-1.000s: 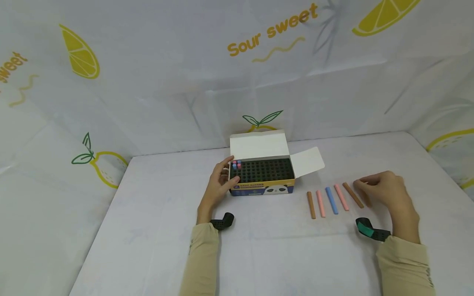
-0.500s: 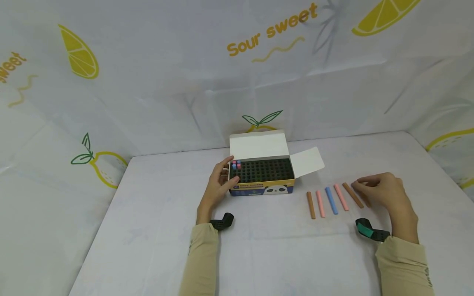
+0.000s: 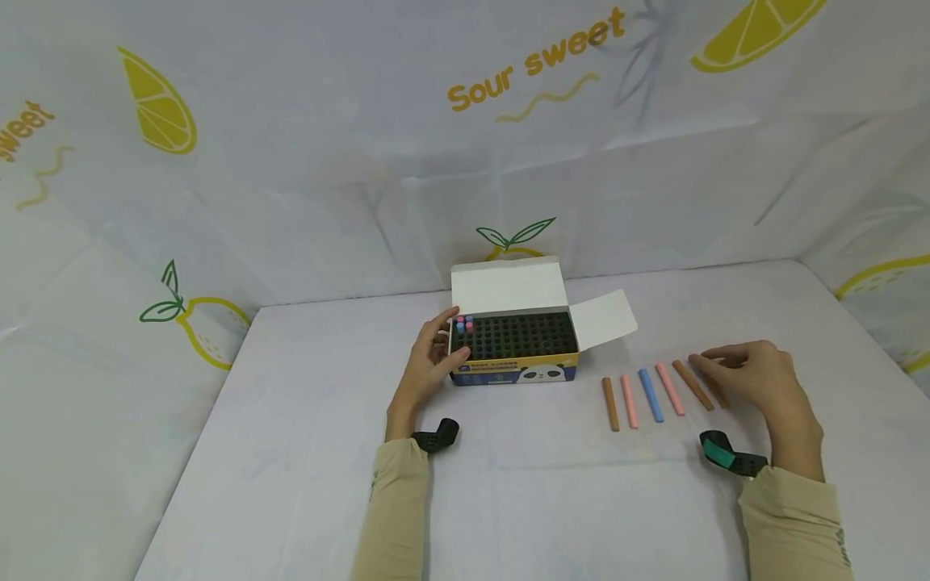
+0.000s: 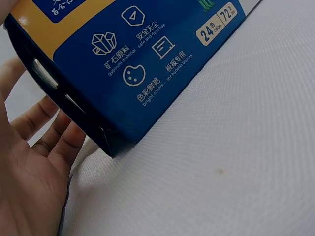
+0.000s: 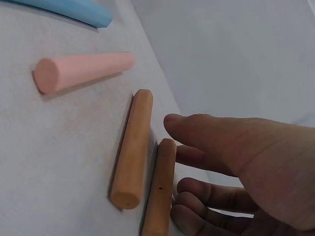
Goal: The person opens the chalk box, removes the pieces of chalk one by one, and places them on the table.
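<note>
In the head view, my left hand (image 3: 427, 363) holds the left end of a chalk box (image 3: 519, 373), thumb at the front corner and fingers round the far side. The box's printed blue front (image 4: 147, 64) fills the top of the left wrist view. Several pink and blue chalks (image 3: 464, 324) stand in holes at its left end. My right hand (image 3: 759, 375) is beside the rightmost brown chalk (image 5: 160, 189), which lies on the table. Its fingertips are close against that chalk's side, while the thumb hovers above, apart from it. Another brown chalk (image 5: 133, 152) lies alongside.
Left of the brown pair lie a pink chalk (image 3: 670, 388), a blue chalk (image 3: 651, 394), another pink chalk (image 3: 629, 400) and a brown chalk (image 3: 610, 403). The box's white lid (image 3: 508, 286) stands up against the back, and a side flap (image 3: 603, 318) sticks out right.
My right hand's fingertips have shifted slightly left over the rightmost brown chalk. The left hand and the box stay in place.
</note>
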The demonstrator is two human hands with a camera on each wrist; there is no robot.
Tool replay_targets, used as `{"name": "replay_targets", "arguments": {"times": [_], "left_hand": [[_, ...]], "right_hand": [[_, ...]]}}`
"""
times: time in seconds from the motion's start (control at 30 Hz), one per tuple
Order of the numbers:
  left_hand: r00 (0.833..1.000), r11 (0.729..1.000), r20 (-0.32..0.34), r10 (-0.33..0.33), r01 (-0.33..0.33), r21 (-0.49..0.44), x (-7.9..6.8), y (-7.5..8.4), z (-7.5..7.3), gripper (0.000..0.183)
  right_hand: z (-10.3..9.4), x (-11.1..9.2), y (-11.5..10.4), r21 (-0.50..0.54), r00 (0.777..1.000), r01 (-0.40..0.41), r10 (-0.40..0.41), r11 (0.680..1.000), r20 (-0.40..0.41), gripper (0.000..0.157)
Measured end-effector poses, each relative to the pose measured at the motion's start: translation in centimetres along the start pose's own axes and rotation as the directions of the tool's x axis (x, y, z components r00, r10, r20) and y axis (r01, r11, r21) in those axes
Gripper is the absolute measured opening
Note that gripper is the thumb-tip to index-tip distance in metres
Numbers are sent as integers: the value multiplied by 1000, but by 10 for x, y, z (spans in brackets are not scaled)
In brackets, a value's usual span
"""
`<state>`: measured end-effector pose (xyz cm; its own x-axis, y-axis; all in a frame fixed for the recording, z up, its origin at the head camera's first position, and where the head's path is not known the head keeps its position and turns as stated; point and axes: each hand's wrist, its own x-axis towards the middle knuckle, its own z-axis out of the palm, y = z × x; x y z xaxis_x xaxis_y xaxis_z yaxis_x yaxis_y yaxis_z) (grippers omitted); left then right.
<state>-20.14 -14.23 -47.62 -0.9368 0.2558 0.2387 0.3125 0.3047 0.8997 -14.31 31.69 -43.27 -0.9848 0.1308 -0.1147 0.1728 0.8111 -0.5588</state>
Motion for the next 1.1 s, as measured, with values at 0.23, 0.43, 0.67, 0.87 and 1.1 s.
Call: {"name": "replay_targets", "arguments": {"times": [0.23, 0.43, 0.67, 0.87, 1.1], "left_hand": [[1000, 1000, -2, 4, -4, -12, -1, 0, -1, 69], [1000, 1000, -3, 5, -5, -1, 0, -1, -1, 69], [1000, 1000, -6, 3, -3, -6, -1, 0, -1, 68], [1000, 1000, -10, 3, -3, -9, -1, 1, -1, 68], [1000, 1000, -3, 15, -15, 9, 0, 0, -1, 75]], "right_hand": [[0, 0, -1, 21, 999, 17, -16, 1000, -34, 58], [0, -2, -5, 55, 994, -1, 7, 998, -107, 58], [-3, -3, -18, 107, 954, 82, -47, 991, -297, 45], [-7, -4, -45, 253, 900, 149, -25, 956, -435, 39], [-10, -6, -87, 366, 883, 223, -28, 903, -468, 36]]}}
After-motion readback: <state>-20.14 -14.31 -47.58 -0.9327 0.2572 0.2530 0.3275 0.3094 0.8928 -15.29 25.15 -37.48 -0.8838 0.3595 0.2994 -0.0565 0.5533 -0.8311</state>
